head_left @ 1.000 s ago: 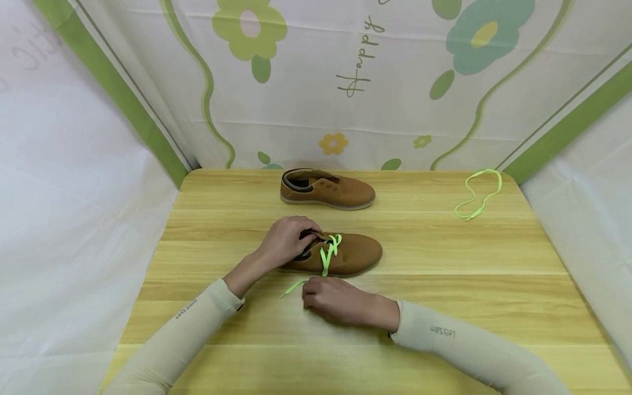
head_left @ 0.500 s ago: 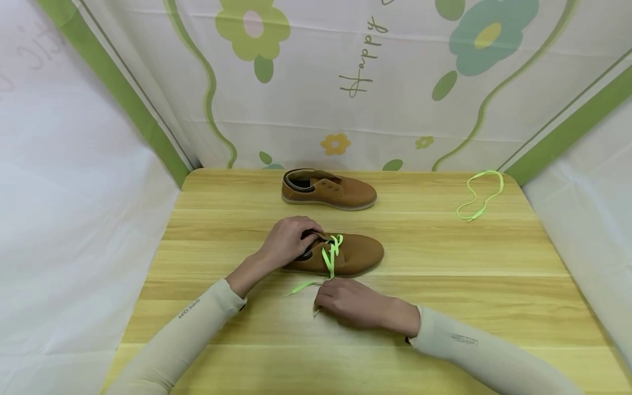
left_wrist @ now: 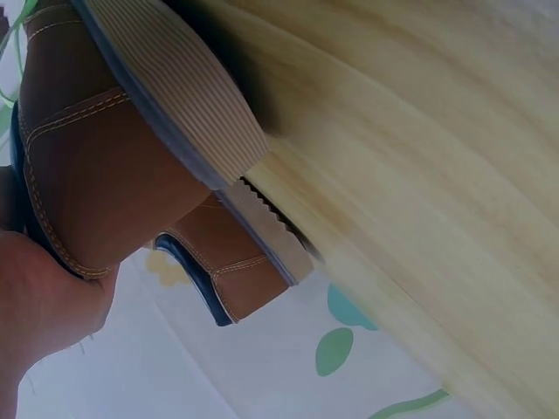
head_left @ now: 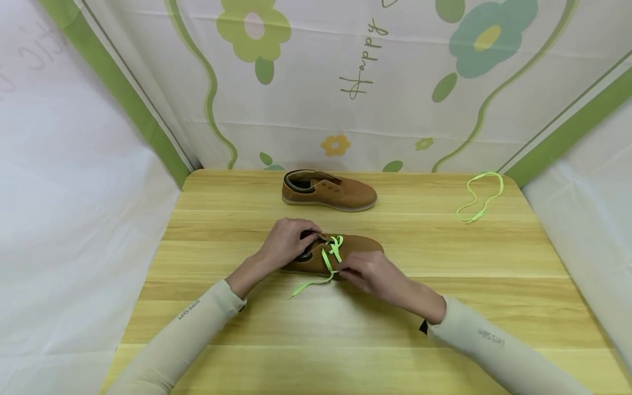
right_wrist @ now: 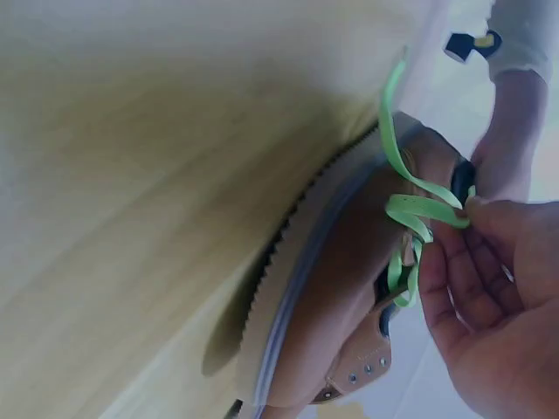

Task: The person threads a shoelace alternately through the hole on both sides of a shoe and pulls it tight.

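Observation:
A brown lace-up shoe [head_left: 357, 244] lies on its sole, toe to the right, with a bright green shoelace [right_wrist: 419, 208] threaded through its front eyelets. My left hand [head_left: 285, 240] grips the shoe at its opening by the tongue; its fingertips are partly hidden inside. In the left wrist view the thumb side of that hand lies against the heel collar [left_wrist: 57, 236]. My right hand [head_left: 372, 274] pinches the shoelace between thumb and index finger at the near side of the shoe. One tipped lace end trails onto the table toward the left.
A second brown shoe [head_left: 355, 193], its eyelets unlaced, stands behind the first, toe also right. Another green shoelace [head_left: 502, 186] lies looped at the table's back right corner. The wooden table [head_left: 494, 274] meets a floral cloth wall [head_left: 296, 99] at the back, with white cloth on both sides.
My right hand has moved right and up, from the table in front of the shoe to the shoe's near side, pinching the lace. My left hand stays at the shoe opening.

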The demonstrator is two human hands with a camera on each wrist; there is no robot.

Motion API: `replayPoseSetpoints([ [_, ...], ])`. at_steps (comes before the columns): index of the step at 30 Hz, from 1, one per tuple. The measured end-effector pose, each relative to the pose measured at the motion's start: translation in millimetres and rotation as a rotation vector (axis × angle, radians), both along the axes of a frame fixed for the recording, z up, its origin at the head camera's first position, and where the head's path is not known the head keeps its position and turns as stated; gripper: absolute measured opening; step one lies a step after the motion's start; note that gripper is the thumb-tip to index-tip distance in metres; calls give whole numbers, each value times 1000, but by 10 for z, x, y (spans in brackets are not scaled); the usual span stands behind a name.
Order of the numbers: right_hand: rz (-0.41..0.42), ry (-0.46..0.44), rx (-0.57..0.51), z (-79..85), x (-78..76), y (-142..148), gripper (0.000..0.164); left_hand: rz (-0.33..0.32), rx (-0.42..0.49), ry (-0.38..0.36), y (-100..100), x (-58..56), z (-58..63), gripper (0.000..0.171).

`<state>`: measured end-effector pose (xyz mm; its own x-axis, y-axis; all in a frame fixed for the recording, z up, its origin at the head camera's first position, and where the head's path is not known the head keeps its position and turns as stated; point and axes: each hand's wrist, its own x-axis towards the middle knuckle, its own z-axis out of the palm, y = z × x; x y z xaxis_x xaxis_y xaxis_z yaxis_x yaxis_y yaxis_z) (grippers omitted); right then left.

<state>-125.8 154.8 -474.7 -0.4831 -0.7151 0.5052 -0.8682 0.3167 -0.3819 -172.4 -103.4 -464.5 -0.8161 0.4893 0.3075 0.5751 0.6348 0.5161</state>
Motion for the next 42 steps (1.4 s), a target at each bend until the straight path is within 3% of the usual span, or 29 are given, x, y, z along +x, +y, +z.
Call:
replayPoseSetpoints([
  [7,-123,-22,-76,68,-87,-11,18,-17,20,8,-23,-9,-20,9],
  [20,-344,-144,-48,93,-187,-96,3,-68,1,106,-35,-35,-23,9],
  [31,-395,-179,-56,101,-242,-188,3,-102,-25,127,-28,-65,-19,10],
  [37,-385,-151,-64,79,-247,-229,8,-116,-15,139,-28,-69,-33,11],
  [42,-379,-118,-74,62,-257,-261,10,-91,-6,126,-24,-77,-57,12],
])
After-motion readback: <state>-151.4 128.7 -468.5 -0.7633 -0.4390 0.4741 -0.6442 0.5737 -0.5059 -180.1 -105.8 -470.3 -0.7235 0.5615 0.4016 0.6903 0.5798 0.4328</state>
